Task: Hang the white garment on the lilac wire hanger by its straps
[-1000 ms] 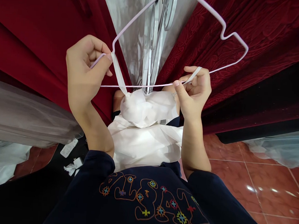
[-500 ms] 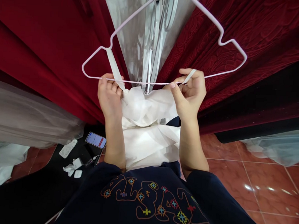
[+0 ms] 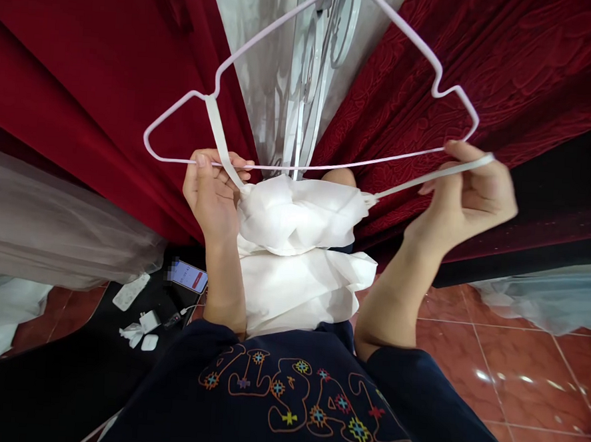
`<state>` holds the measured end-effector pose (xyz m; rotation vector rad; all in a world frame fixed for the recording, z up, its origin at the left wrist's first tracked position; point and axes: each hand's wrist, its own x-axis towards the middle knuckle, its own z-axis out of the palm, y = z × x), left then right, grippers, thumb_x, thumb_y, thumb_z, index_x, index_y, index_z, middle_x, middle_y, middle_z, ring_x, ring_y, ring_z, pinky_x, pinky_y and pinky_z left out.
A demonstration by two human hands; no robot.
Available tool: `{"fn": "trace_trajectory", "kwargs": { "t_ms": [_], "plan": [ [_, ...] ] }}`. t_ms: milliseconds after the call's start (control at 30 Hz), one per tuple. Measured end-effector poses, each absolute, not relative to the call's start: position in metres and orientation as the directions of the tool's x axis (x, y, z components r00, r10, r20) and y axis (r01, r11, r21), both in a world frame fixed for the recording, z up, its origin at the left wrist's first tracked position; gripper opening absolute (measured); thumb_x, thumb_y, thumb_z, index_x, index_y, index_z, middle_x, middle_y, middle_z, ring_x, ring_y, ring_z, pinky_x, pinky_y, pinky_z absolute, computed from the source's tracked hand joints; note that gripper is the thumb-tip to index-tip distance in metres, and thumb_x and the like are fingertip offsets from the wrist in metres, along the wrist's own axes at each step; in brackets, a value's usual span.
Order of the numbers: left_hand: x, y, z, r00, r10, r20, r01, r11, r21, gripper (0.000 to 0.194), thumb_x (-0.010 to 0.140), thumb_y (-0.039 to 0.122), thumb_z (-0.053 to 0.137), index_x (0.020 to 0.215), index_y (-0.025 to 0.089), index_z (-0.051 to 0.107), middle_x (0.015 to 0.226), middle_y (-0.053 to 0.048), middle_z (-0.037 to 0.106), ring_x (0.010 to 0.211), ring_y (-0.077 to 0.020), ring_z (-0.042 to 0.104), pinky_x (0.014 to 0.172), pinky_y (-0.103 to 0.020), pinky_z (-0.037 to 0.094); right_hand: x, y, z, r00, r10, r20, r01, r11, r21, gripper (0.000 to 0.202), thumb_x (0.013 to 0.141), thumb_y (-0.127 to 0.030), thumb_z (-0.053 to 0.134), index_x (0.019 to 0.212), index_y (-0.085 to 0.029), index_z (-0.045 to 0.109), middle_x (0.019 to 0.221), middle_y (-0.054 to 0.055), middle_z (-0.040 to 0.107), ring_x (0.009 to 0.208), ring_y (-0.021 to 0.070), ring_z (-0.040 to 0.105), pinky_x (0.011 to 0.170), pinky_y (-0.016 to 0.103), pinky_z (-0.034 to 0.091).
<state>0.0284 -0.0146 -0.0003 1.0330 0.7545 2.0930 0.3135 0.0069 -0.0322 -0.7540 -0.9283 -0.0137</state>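
Note:
A pale pink hanger is held up in front of me. The white garment hangs below its bottom bar, one strap looped over the hanger's left notch. My left hand is closed around the left part of the bottom bar, beside that strap. At the right, my right hand has the other strap stretched out over its fingers, with fingertips at the hanger's right lower corner. That strap runs taut from the garment's right top edge.
Red curtains hang on both sides of a sheer grey one. At lower left, a black surface bears a lit phone, a white case and a charger. Red floor tiles show at right.
My right hand has moved outward to the right, pulling the right strap long, from the middle of the bottom bar to the hanger's corner. The hanger has shifted slightly left and tilted.

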Motion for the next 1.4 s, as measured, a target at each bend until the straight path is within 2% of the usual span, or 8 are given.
{"fn": "trace_trajectory", "kwargs": {
  "t_ms": [200,333,567,733,933,1100,1267,1400],
  "plan": [
    [0.028,-0.017,0.004,-0.479,0.781,0.401,-0.288,-0.571,0.769,0.037,0.117,0.041,0.056,0.086,0.022,0.066,0.078,-0.002,0.075,0.074,-0.0171,0.077,0.065,-0.026,0.061,0.375,0.024,-0.028,0.519,0.474,0.711,0.187,0.749,-0.635,0.049,0.061,-0.043,0.106,0.105,-0.028,0.092,0.104,0.007,0.084,0.093,0.0196,0.080,0.090,0.038,0.066],
    [0.026,-0.015,0.004,-0.488,0.781,0.389,-0.274,-0.561,0.781,0.041,0.119,0.033,0.048,0.082,0.025,0.066,0.076,-0.003,0.075,0.072,-0.0174,0.075,0.065,-0.027,0.059,0.375,0.027,-0.001,0.319,0.650,0.690,0.141,0.688,-0.712,0.052,0.054,-0.035,0.110,0.101,-0.027,0.091,0.103,0.009,0.086,0.086,0.0203,0.081,0.082,0.038,0.067],
    [0.027,-0.014,0.002,-0.485,0.780,0.395,-0.279,-0.566,0.776,0.040,0.115,0.047,0.059,0.082,0.025,0.065,0.077,-0.002,0.074,0.064,-0.0172,0.070,0.061,-0.029,0.056,0.347,0.019,0.063,0.016,0.730,0.683,0.405,0.620,-0.672,0.049,0.053,-0.038,0.110,0.092,-0.023,0.085,0.084,0.004,0.080,0.072,0.0120,0.069,0.060,0.034,0.048],
    [0.027,-0.016,0.002,-0.479,0.789,0.386,-0.344,-0.573,0.744,0.040,0.118,0.034,0.053,0.083,0.023,0.068,0.076,-0.002,0.075,0.069,-0.0157,0.073,0.061,-0.026,0.057,0.333,0.027,0.066,0.016,0.724,0.690,0.473,0.602,-0.643,0.050,0.054,-0.037,0.110,0.092,-0.023,0.079,0.082,0.001,0.074,0.076,0.0125,0.066,0.068,0.038,0.047],
    [0.024,-0.016,-0.001,-0.460,0.807,0.370,-0.270,-0.524,0.808,0.039,0.116,0.044,0.058,0.084,0.025,0.067,0.081,-0.003,0.076,0.075,-0.0184,0.076,0.066,-0.028,0.060,0.318,0.035,0.042,0.214,0.463,0.860,0.276,0.816,-0.508,0.044,0.064,-0.034,0.105,0.103,-0.025,0.085,0.100,0.002,0.075,0.093,0.0146,0.070,0.084,0.036,0.055],
    [0.022,-0.015,-0.004,-0.429,0.830,0.356,-0.306,-0.504,0.808,0.038,0.115,0.046,0.060,0.085,0.024,0.068,0.084,-0.004,0.077,0.075,-0.0180,0.074,0.066,-0.028,0.061,0.284,0.007,0.039,0.307,0.287,0.907,0.381,0.837,-0.394,0.026,0.090,-0.048,0.084,0.107,-0.028,0.086,0.102,0.001,0.072,0.100,0.0176,0.068,0.088,0.042,0.055],
    [0.021,-0.017,-0.004,-0.352,0.854,0.382,-0.408,-0.508,0.759,0.036,0.116,0.038,0.059,0.086,0.022,0.070,0.088,-0.004,0.078,0.063,-0.0131,0.063,0.062,-0.024,0.056,0.253,-0.004,0.019,-0.170,0.535,0.828,0.392,0.808,-0.441,0.020,0.102,-0.040,0.069,0.117,-0.033,0.081,0.108,0.002,0.082,0.104,0.0224,0.076,0.093,0.048,0.062],
    [0.021,-0.019,-0.006,-0.358,0.860,0.364,-0.349,-0.485,0.802,0.035,0.115,0.041,0.060,0.086,0.023,0.068,0.089,-0.004,0.077,0.065,-0.0140,0.065,0.066,-0.025,0.059,0.241,0.006,-0.014,-0.096,0.592,0.800,0.459,0.740,-0.492,0.022,0.105,-0.045,0.063,0.100,-0.031,0.080,0.092,-0.001,0.081,0.089,0.0195,0.075,0.096,0.049,0.058]
  ]
}}
